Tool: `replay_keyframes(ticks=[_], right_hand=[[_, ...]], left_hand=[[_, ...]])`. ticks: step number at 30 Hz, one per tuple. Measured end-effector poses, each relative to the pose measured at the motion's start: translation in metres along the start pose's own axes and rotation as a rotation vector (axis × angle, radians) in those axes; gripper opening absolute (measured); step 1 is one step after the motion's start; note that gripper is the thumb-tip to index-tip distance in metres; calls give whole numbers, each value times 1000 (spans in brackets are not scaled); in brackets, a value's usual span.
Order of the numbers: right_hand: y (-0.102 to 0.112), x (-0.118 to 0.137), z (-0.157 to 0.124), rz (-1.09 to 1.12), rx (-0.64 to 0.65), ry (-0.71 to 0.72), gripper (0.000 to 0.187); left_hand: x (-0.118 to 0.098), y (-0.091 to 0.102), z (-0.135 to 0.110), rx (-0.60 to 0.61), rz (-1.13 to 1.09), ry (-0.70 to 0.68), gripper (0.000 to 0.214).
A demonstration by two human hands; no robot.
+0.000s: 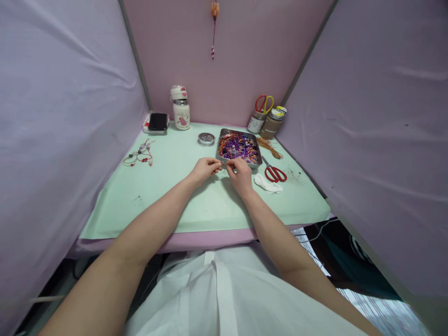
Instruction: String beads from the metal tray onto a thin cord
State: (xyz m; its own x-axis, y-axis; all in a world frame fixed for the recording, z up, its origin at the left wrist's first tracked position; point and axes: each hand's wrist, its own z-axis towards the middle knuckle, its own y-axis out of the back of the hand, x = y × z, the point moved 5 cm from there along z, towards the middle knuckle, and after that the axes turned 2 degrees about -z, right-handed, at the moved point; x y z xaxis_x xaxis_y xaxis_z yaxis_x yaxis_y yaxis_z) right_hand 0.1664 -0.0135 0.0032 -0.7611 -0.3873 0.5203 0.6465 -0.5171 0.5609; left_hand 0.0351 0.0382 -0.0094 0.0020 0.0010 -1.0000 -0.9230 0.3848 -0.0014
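My left hand [206,170] and my right hand [240,174] meet at the near edge of the metal tray [259,162], fingertips almost touching. Both are closed in a pinch on a thin cord [223,172], a short loop of which shows below the fingers. Something tiny sits between the fingertips, too small to make out. Purple, orange and clear beads [238,148] fill the tray just beyond, with orange cords among them at its left side.
Red-handled scissors [275,174] and a crumpled white cloth [268,184] lie right of my hands. Behind are a round tin [206,138], a bottle [181,114], a phone [158,122], jars [272,123] and a cord bundle [270,147]. Beaded bracelets [142,154] lie left.
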Motion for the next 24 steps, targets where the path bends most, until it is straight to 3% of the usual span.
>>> replay_keyframes(ticks=[13, 24], right_hand=[[1, 2, -1, 6, -75, 85, 12], [1, 2, -1, -3, -35, 73, 12]], left_hand=[[-1, -1, -2, -16, -16, -9, 11], [-3, 3, -3, -49, 131, -55, 13]])
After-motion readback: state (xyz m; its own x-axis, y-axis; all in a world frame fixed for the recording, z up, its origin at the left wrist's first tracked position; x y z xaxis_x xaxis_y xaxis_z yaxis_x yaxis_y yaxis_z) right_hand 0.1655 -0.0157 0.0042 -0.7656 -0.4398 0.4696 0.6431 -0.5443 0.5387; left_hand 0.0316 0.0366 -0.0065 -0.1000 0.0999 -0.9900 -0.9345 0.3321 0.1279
